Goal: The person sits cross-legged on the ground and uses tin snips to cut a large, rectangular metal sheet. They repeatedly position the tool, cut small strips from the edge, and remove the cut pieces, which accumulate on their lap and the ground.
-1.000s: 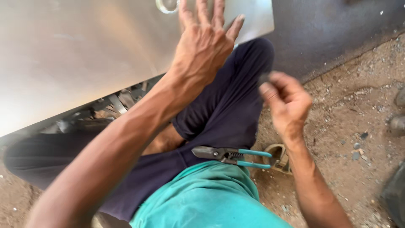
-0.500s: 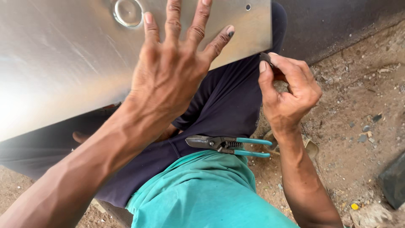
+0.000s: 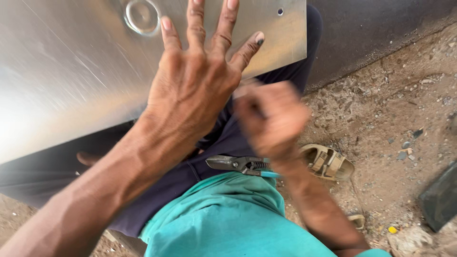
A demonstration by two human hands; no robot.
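The metal sheet (image 3: 71, 81) runs off the top and left of the view, tilted over the person's lap, and the right hand (image 3: 271, 121) is too blurred to tell whether it holds anything. The left hand (image 3: 195, 90) lies flat on the sheet, fingers spread wide. One pair of pliers (image 3: 240, 164) rests on the lap, one sandal (image 3: 328, 162) on the dirt.
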